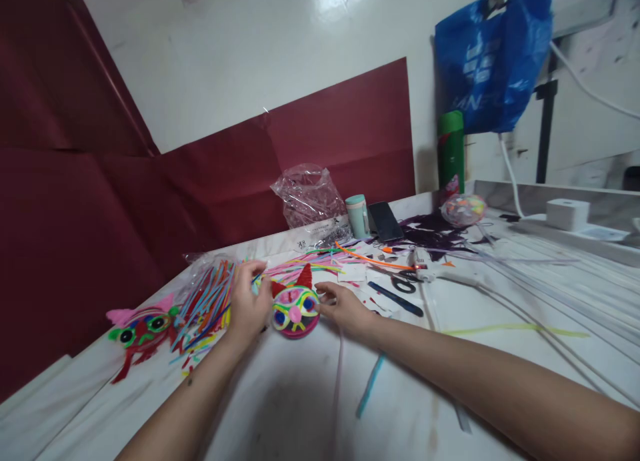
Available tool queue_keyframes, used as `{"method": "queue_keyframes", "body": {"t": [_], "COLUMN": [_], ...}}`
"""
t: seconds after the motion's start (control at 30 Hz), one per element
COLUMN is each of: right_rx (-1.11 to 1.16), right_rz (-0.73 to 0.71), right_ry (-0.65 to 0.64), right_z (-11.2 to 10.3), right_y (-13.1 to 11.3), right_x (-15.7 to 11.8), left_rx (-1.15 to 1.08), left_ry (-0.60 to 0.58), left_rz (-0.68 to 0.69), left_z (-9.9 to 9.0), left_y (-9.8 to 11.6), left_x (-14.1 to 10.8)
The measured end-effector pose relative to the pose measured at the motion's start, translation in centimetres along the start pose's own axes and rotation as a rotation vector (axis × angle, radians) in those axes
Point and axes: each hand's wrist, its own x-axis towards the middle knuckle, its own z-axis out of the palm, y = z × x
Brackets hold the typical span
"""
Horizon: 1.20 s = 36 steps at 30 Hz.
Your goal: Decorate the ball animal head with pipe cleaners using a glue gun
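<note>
A round face made of coloured pipe cleaners (pixel 295 311), with red ears, blue eyes and a pink nose, stands between my hands over the white table (pixel 295 394). My left hand (pixel 249 302) is at its left side, fingers curved and apart, near the left ear. On the right side, my right hand (pixel 344 306) has its fingertips at the face's edge by the right ear. Whether the left fingers touch the face cannot be made out. A second face with pink ears (pixel 145 331) lies at the far left.
Behind my left hand lies a pile of pipe cleaners (pixel 207 297). Black scissors (pixel 403 285), a dark blue strip (pixel 395 298), a glue gun (pixel 424 265), a phone (pixel 385 221) and a mint cup (pixel 357 216) are to the right. A blue pipe cleaner (pixel 371 386) lies in front.
</note>
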Motion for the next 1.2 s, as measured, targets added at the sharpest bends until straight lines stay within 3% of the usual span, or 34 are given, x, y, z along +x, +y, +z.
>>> {"method": "queue_keyframes", "body": {"t": [0.03, 0.13, 0.2, 0.33, 0.5, 0.7, 0.83, 0.93, 1.1, 1.2], "right_rx": [-0.006, -0.017, -0.022, -0.008, 0.028, 0.052, 0.053, 0.05, 0.043, 0.048], "right_rz": [0.007, 0.018, 0.02, -0.003, -0.033, -0.012, 0.017, 0.044, 0.058, 0.054], "right_ry": [0.0, 0.005, 0.007, -0.029, -0.049, -0.02, 0.036, 0.107, 0.182, 0.179], "right_z": [0.0, -0.1, -0.1, -0.3, -0.8, -1.0, -1.0, -1.1, -1.5, -1.6], "right_y": [0.0, 0.1, 0.2, 0.4, 0.2, 0.5, 1.1, 1.7, 2.5, 2.5], "right_x": [0.0, -0.1, -0.1, -0.3, -0.4, 0.0, 0.2, 0.4, 0.8, 0.7], "left_rx": [0.021, -0.092, -0.219, -0.53, -0.7, -0.751, -0.828, -0.767, -0.593, -0.545], "left_ry": [-0.014, -0.27, -0.393, -0.5, -0.515, -0.618, -0.556, -0.494, -0.221, -0.176], "left_rz": [-0.093, -0.428, -0.517, -0.626, -0.614, -0.48, -0.471, -0.433, -0.417, -0.45], "left_z": [-0.9, -2.6, -2.5, -0.8, 1.2, 2.7, 4.2, 5.0, 4.9, 4.7], "left_y": [-1.0, -3.3, -3.8, -3.2, -3.1, -5.4, -7.1, -7.8, -8.4, -8.5], "left_x": [-0.4, -1.9, -2.6, -2.9, -1.8, -1.7, -3.3, -4.2, -4.1, -3.9]}}
